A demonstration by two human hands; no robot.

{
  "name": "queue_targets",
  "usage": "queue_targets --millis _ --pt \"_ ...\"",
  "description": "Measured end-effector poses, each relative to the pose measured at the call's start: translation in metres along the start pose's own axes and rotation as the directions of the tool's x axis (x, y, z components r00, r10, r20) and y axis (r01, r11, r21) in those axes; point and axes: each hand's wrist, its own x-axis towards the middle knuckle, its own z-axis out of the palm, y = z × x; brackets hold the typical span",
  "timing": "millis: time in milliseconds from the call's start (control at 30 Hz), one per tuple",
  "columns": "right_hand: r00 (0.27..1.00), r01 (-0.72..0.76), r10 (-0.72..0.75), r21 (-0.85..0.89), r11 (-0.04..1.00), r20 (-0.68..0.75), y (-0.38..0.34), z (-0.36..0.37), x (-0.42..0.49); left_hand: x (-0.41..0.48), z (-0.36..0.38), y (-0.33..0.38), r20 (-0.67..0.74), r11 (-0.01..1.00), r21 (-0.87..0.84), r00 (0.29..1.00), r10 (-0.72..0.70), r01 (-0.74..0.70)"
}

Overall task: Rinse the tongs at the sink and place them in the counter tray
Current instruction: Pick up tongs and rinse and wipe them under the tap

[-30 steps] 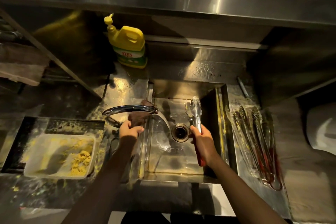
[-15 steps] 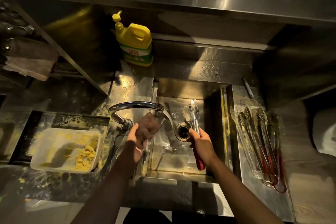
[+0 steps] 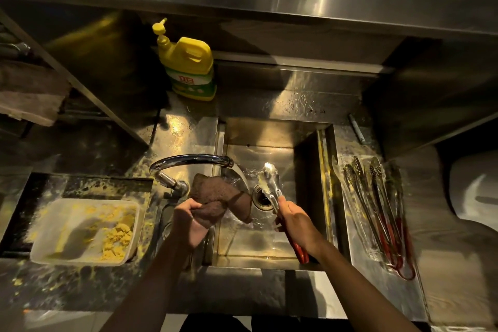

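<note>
Two grasps: right hand point(image 3: 293, 221) on red-handled steel tongs point(image 3: 271, 187), left hand point(image 3: 188, 224) on brown scouring pad point(image 3: 215, 194); scrub seemingly soiled tips thoroughly.

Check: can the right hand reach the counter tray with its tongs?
Likely yes: the right hand holds the tongs over the sink; the tray lies just to its right, with only the rim between.
</note>
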Motion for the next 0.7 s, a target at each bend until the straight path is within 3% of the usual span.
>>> queue_targets --millis 133,200,267,333,467,600,700 --pt "0.997 -0.074 0.073 0.063 0.995 0.011 0.005 -0.002 0.001 -0.004 0.003 -0.002 0.03 0.998 0.049 0.998 -0.049 0.048" --pt "1.0 0.007 -0.007 -0.119 0.993 -0.002 0.009 -0.003 0.001 -0.003 0.003 -0.001 0.037 0.995 0.096 0.998 -0.045 0.041" --pt "0.995 0.091 -0.103 -0.381 0.92 -0.011 0.013 -0.004 0.003 0.001 0.003 0.002 0.057 0.984 0.18 0.998 -0.023 0.012" --pt "0.995 0.081 -0.102 -0.446 0.891 -0.023 0.018 -0.004 0.006 0.002 0.006 0.004 0.044 0.973 0.231 0.999 -0.01 0.0" --pt "0.991 0.127 -0.137 -0.386 0.914 0.001 0.01 -0.003 0.007 0.002 0.02 0.0 0.064 0.983 0.182 0.998 -0.015 0.003" --pt "0.971 0.205 -0.128 -0.426 0.881 0.202 -0.012 0.003 0.018 0.003 0.035 -0.001 0.128 0.979 0.198 0.989 -0.071 0.045" --pt "0.966 0.24 -0.183 -0.377 0.894 0.183 -0.027 0.008 0.033 0.001 0.048 -0.002 0.147 0.985 0.171 0.987 -0.058 0.032"
